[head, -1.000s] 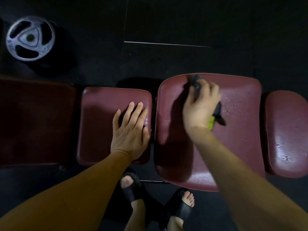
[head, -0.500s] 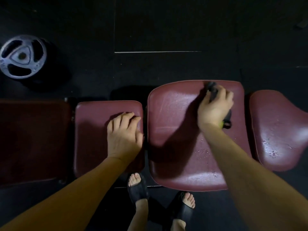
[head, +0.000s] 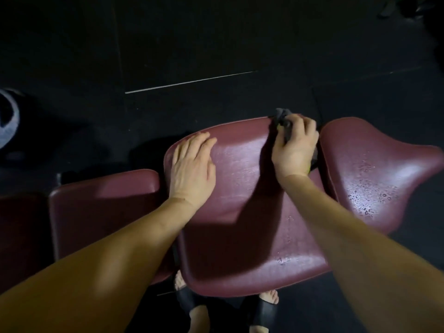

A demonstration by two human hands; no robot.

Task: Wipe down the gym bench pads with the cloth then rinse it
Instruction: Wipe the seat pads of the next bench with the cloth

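Dark, crumpled cloth (head: 283, 120) sits bunched at the far edge of the maroon vinyl bench pad (head: 242, 212), gripped by the right hand (head: 294, 150) with curled fingers. It looks soft and light, best held wadded. The left hand (head: 192, 169) rests flat, fingers together.

Maroon bench pads (head: 240, 224) on black floor (head: 216, 44), droplets (head: 367, 195) on the right one

Cloth (head: 283, 121) mostly under right hand (head: 294, 150)

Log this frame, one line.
right hand: grips cloth, far edge middle pad | left hand: flat on pad | right pad: wet
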